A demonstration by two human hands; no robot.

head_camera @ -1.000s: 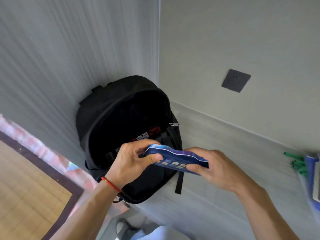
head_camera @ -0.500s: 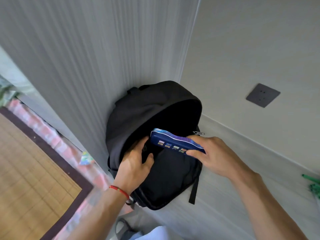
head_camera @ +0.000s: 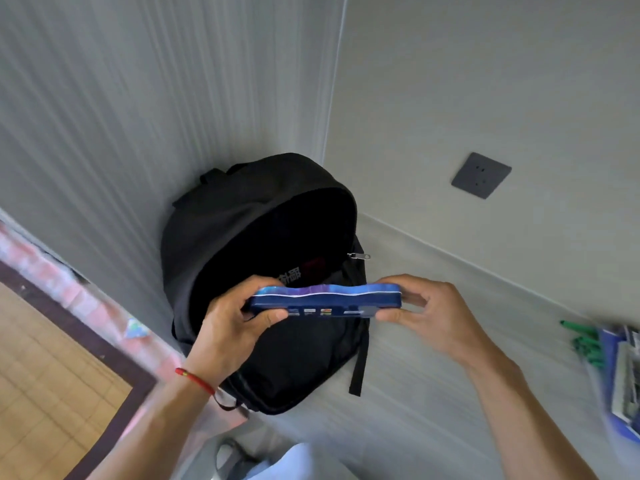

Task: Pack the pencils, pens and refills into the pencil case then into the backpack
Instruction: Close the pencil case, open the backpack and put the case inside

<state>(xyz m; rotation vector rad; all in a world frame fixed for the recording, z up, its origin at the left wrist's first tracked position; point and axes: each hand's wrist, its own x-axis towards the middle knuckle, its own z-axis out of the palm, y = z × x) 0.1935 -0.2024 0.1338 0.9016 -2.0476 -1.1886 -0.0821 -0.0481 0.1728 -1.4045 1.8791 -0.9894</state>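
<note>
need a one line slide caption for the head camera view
Both hands, left hand and right hand, hold a blue pencil case level in front of an open black backpack.

A pale grey tabletop (head_camera: 450,358) with a fine grain runs into the wall corner. A black backpack (head_camera: 263,271) stands on it at about 11 o'clock, mouth unzipped. At 3 o'clock lie green pens (head_camera: 585,341) beside a blurred blue pack (head_camera: 620,375).
</note>
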